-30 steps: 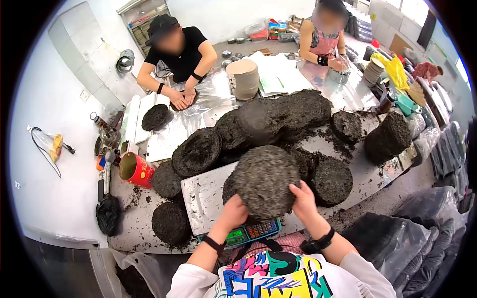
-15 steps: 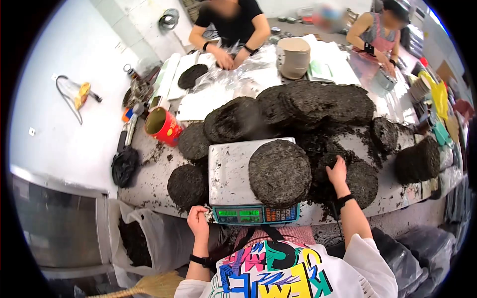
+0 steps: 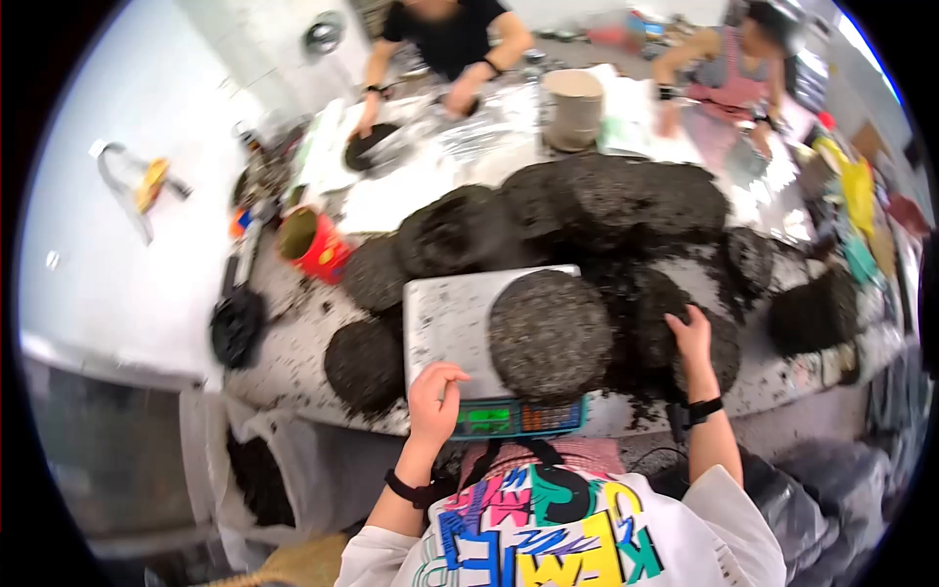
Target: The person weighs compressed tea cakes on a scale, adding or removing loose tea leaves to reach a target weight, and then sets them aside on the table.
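Observation:
A large dark, fibrous round cake lies on the right part of the scale's metal plate. My left hand is over the plate's front left corner, fingers curled together, with nothing visible in them. To the right of the scale, my right hand grips the edge of a dark disc, beside another disc. The scale's green display is lit but too blurred to read. Two smaller dark discs, one at the front left and one behind it, lie left of the scale.
Stacked dark cakes line the table behind the scale. A red tin stands at left, and a dark block at right. Two people work across the table, near a grey cylindrical stack. An open bag stands front left.
My left hand has moved up and right, over the scale's corner. My right hand has shifted right with the dark disc. Across the table, one person's hand has reached the disc on the paper.

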The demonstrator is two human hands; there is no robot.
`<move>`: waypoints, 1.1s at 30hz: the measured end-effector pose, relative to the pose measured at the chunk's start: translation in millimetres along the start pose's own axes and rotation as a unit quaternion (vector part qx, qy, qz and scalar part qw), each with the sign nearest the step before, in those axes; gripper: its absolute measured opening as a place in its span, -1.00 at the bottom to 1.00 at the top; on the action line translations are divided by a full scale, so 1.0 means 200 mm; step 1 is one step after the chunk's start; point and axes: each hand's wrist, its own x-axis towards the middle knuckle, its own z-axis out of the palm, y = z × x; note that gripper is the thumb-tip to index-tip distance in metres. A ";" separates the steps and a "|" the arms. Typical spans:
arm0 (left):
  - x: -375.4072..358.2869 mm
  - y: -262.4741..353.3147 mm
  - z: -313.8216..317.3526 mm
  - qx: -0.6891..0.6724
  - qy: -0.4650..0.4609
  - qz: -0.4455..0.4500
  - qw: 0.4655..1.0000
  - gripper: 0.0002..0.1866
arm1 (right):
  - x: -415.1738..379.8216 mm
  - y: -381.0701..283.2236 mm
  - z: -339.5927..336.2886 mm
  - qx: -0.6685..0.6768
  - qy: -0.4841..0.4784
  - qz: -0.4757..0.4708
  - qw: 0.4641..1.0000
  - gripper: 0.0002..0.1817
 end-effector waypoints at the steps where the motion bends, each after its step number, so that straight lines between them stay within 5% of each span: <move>1: 0.06 0.03 0.07 -0.007 -0.055 0.045 0.997 -0.85 | -0.04 -0.05 -0.03 -0.003 0.023 0.005 1.000 -0.46; 3: 0.19 0.17 0.20 -0.038 -0.103 0.082 0.991 -0.85 | -0.12 -0.14 -0.10 -0.019 0.010 -0.003 1.000 -0.40; 4: 0.26 0.23 0.24 -0.040 -0.118 0.105 0.987 -0.86 | -0.13 -0.16 -0.12 0.077 -0.037 -0.004 0.996 -0.42; 5: 0.32 0.31 0.29 -0.054 -0.142 0.140 0.979 -0.87 | -0.20 -0.32 -0.17 0.001 -0.030 -0.060 0.998 -0.47; 7: 0.45 0.46 0.36 -0.065 -0.182 0.201 0.960 -0.87 | -0.24 -0.37 -0.19 0.066 -0.124 -0.046 0.989 -0.61; 9: 0.55 0.59 0.46 -0.041 -0.190 0.326 0.925 -0.87 | -0.33 -0.56 -0.19 0.072 -0.168 -0.036 0.983 -0.66; 11: 0.59 0.64 0.58 -0.022 -0.159 0.350 0.923 -0.88 | -0.42 -0.70 -0.19 0.078 -0.191 -0.056 0.977 -0.67; 14: 0.59 0.57 0.65 -0.057 -0.243 0.270 0.930 -0.90 | -0.48 -0.79 -0.19 0.067 -0.224 -0.079 0.969 -0.65; 22: 0.62 0.47 0.51 -0.020 -0.276 0.324 0.905 -0.85 | -0.44 -0.79 -0.08 0.111 -0.294 -0.107 0.943 -0.66; 25: 0.61 0.43 0.31 0.052 -0.126 0.309 0.941 -0.92 | -0.41 -0.85 0.00 0.106 -0.337 -0.133 0.926 -0.66; 27: 0.59 0.42 0.02 -0.067 -0.069 0.030 0.995 -0.94 | -0.40 -0.87 -0.01 0.057 -0.348 -0.152 0.923 -0.68; 28: 0.56 0.31 -0.16 -0.109 -0.121 -0.050 0.985 -0.92 | -0.39 -0.83 -0.01 0.083 -0.358 -0.116 0.923 -0.68; 29: 0.48 0.19 -0.34 -0.155 -0.170 -0.129 0.965 -0.89 | -0.37 -0.79 -0.03 0.105 -0.365 -0.078 0.922 -0.69; 31: 0.29 -0.01 -0.60 0.009 -0.366 -0.343 0.865 -0.90 | -0.33 -0.71 -0.04 0.217 -0.336 -0.007 0.916 -0.69; 32: 0.19 -0.01 -0.63 0.263 -0.442 -0.253 0.820 -0.87 | -0.31 -0.72 -0.04 0.180 -0.326 -0.038 0.927 -0.70; 33: 0.10 0.00 -0.66 0.496 -0.486 -0.144 0.706 -0.84 | -0.30 -0.74 -0.05 0.142 -0.315 -0.067 0.936 -0.71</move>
